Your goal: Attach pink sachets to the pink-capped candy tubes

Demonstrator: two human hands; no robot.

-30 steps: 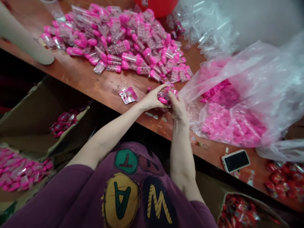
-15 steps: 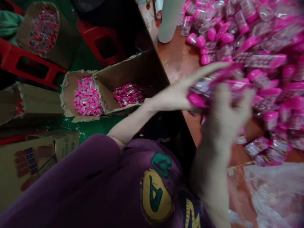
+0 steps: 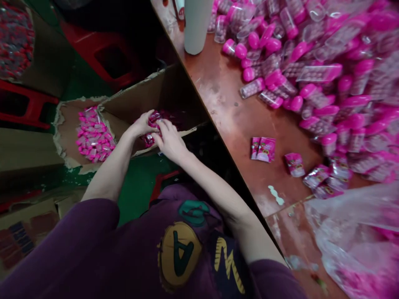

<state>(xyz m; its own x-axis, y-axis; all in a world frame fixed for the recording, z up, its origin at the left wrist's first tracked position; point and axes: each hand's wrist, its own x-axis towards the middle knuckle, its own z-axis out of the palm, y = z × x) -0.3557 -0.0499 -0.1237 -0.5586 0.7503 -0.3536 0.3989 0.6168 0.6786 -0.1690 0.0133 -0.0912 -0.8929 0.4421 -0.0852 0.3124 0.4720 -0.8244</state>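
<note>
My left hand (image 3: 144, 125) reaches into a cardboard box (image 3: 148, 85), its fingers bent around shiny pink packets (image 3: 155, 119). From the other side my right hand (image 3: 170, 140) closes in on the same packets, fingers curled and close to the left fingertips. Both hands are low in the box, so I cannot tell which packets are held and which lie beneath. Part of the box's contents is hidden by the hands and by shadow.
On the reddish table (image 3: 224, 112) lies a heap of clear pink-capped bottles (image 3: 321, 72), with pink sachets (image 3: 264, 148) nearer me. A pale cylinder (image 3: 196, 27) stands at the edge. Adjoining is a box of small pink-ended pieces (image 3: 95, 135). Red stools (image 3: 102, 52) and a plastic bag (image 3: 343, 232) flank this.
Both hands have moved left from the table, carrying a cluster of pink items, down into the cardboard box. The view has shifted right, and sachets on the table now show.
</note>
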